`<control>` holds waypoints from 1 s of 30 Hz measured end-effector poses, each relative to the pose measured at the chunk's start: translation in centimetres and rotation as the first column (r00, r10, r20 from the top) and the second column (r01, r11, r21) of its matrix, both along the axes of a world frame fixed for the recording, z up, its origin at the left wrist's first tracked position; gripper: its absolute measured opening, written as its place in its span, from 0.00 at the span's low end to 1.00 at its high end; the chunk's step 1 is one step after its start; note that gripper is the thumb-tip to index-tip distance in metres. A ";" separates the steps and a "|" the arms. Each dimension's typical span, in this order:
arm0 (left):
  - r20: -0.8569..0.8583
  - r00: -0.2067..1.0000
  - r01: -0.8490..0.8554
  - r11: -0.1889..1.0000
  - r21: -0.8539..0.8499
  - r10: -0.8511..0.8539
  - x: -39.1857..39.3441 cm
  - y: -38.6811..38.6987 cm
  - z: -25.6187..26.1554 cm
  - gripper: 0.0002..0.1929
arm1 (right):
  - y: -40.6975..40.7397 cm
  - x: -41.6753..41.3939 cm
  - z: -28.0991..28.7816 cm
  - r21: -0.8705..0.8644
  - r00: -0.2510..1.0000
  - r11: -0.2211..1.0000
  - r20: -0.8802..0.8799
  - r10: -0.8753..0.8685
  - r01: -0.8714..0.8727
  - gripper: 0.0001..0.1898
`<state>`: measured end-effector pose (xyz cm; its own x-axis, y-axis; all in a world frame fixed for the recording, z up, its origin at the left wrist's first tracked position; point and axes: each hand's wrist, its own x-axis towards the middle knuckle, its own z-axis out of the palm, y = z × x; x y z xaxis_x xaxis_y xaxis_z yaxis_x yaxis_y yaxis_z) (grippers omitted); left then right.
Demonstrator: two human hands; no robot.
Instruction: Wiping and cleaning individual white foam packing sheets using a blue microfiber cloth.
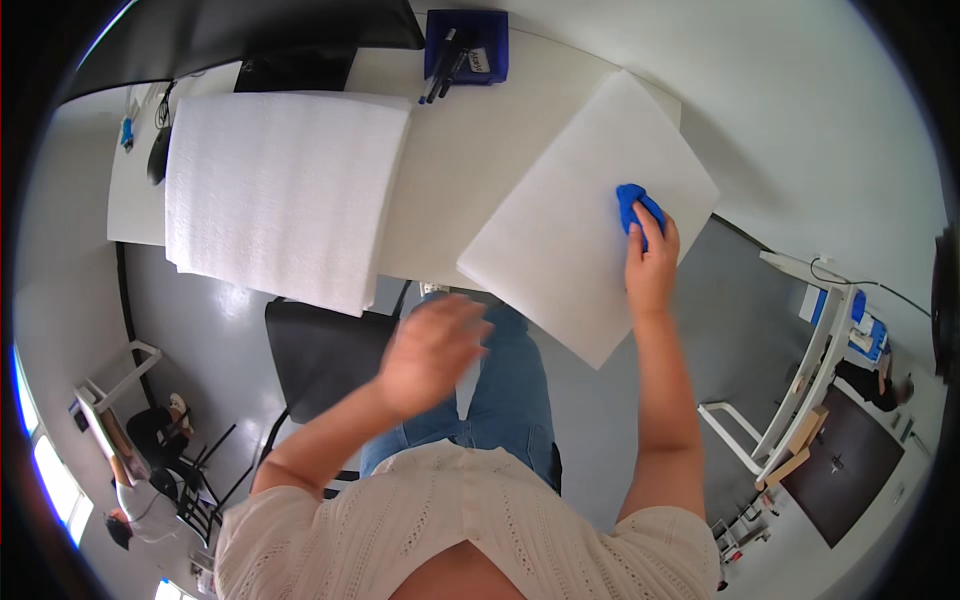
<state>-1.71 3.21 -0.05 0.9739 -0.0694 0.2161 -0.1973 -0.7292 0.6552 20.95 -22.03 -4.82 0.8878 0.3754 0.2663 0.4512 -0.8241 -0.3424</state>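
A crumpled blue cloth (632, 201) is held in my right hand (654, 259), over a stack of white foam sheets (577, 217) at the right of the white table (442, 172). That stack lies askew and juts past the table's front edge. My left hand (435, 352) is blurred above my lap, between the black chair and my jeans. Its fingers are spread and nothing shows in it. Over on the left, a thicker pile of white foam sheets (277, 195) also hangs past the table edge.
At the back stands a blue plastic bin (491, 45) with several pens (448, 67) leaning in it. A black monitor (262, 30) and a computer mouse (158, 155) are at the left. Beside my legs is a black chair (322, 352). Two people sit or stand at distant desks.
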 end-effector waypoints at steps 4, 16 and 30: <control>-0.010 0.997 0.072 0.986 0.152 -0.071 3.3 -8.7 -1.3 0.18 | 5.6 -2.2 3.0 0.170 0.787 0.771 0.056 0.614 -0.614 0.18; -0.132 0.990 0.004 0.931 0.365 0.047 4.2 -11.1 -2.6 0.25 | 6.1 13.3 -1.9 0.069 0.962 0.963 -0.069 0.264 -0.260 0.18; -0.411 0.874 -0.057 0.894 0.445 0.261 15.2 -14.4 0.9 0.37 | 8.8 12.9 -1.2 0.251 0.913 0.889 0.249 0.322 -0.382 0.12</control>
